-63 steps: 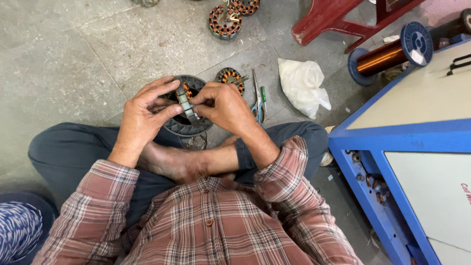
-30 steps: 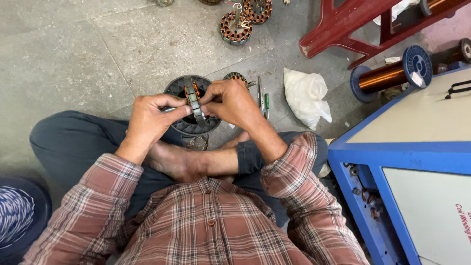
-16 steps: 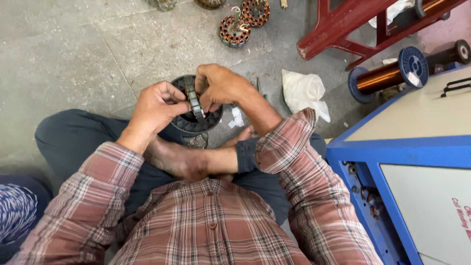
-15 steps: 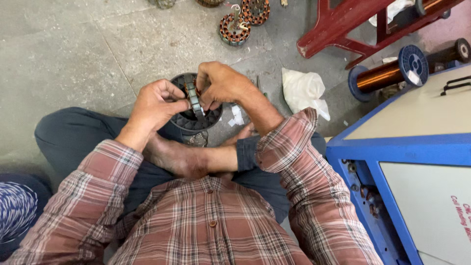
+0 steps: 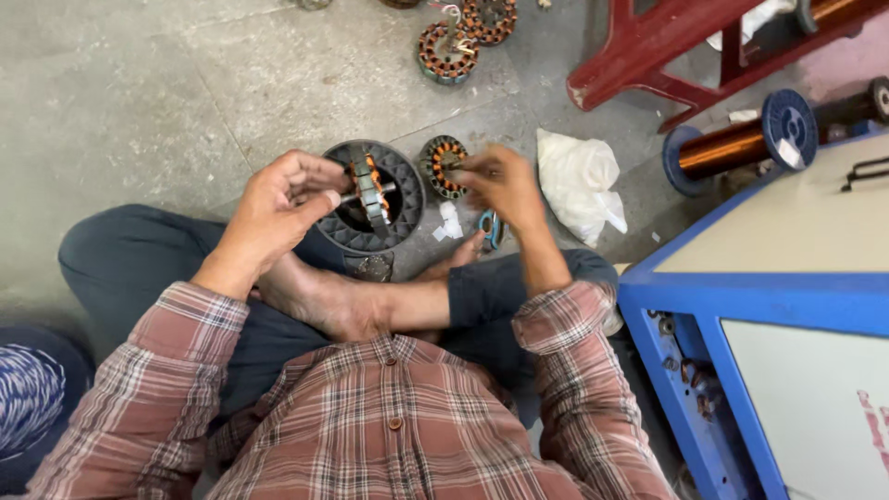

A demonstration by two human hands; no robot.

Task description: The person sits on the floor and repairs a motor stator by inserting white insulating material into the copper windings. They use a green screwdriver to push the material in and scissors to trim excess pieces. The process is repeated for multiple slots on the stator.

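Pinching a copper-wound stator [image 5: 373,193] in left hand [image 5: 278,208]; blurred right hand [image 5: 495,185], grip unclear.

The right hand [image 5: 500,185] is smeared by motion blur, so whether its fingertips pinch anything cannot be told. Behind it, part of a small wound stator [image 5: 443,165] is covered by the fingers. The left hand [image 5: 278,208] hides the near end of the small copper-wound part [image 5: 372,190] it grips. Below the right hand, a blue-handled tool [image 5: 489,227], possibly scissors, shows only partly. Far beyond the hands, another wound stator [image 5: 489,17] is cut by the top edge.
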